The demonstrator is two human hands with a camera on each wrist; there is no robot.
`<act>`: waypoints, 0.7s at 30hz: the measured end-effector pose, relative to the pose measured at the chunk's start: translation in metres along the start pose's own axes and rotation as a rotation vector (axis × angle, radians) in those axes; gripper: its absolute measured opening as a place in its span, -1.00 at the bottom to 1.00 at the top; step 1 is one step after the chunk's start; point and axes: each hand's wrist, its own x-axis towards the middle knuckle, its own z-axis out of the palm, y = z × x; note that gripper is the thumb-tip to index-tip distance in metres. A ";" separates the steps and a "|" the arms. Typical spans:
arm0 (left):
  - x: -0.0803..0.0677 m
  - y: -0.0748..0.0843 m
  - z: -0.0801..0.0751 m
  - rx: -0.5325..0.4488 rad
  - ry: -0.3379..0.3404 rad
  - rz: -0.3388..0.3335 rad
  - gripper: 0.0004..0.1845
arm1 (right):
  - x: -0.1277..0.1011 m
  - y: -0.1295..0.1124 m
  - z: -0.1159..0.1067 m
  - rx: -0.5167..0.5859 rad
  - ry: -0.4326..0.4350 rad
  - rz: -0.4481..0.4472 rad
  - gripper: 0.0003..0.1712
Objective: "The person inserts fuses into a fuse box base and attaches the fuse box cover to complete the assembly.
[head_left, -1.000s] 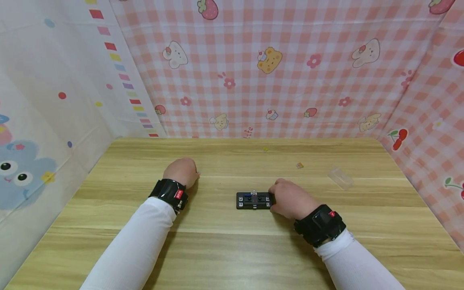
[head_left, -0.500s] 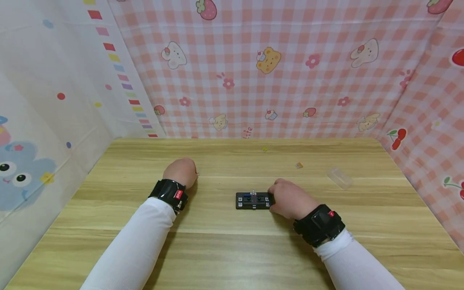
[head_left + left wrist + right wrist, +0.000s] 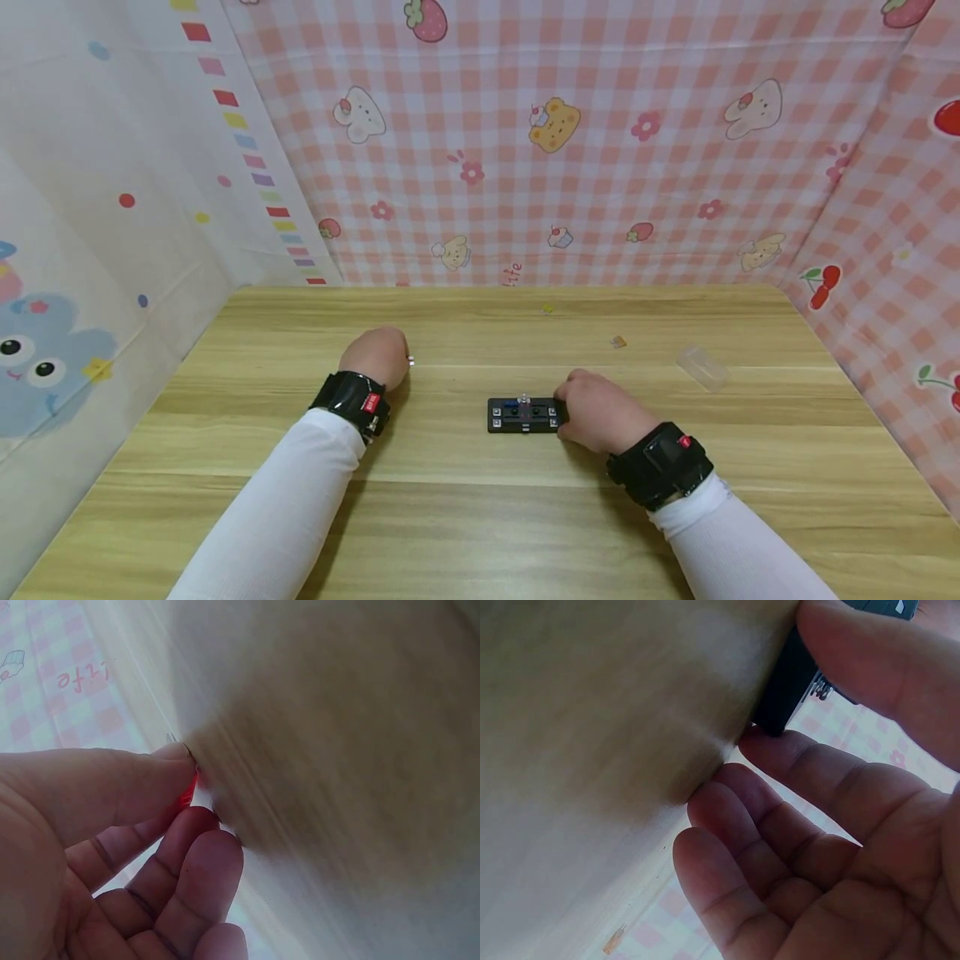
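My left hand is low over the left half of the table. Between its thumb and index finger it pinches a small red translucent blade fuse, mostly hidden by the fingers. Two metal prongs stick out past the fingertips in the head view. A flat black fuse block with square metal contacts near its corners lies on the table, a blue piece and a clear piece in its middle. My right hand grips the block's right end, thumb on one side and index finger on the other, as the right wrist view shows.
A tiny yellow piece lies at the back of the wooden table. Nearer stands an orange-tan piece, and right of it a clear plastic box. A checked cloth hangs behind the table.
The prongs of the red fuse now show more clearly past the left fingertips, which have turned slightly. The right hand and the black block stay in place.
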 end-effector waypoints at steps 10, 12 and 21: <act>0.000 0.002 -0.001 -0.021 0.000 0.001 -0.82 | 0.000 -0.001 0.000 0.002 0.008 -0.007 -0.56; 0.000 0.002 -0.001 -0.019 0.006 0.004 -0.82 | 0.000 -0.001 0.000 0.000 0.009 -0.007 -0.56; 0.000 0.001 0.001 -0.034 0.016 0.005 -0.82 | 0.000 0.000 0.000 0.004 0.001 0.001 -0.56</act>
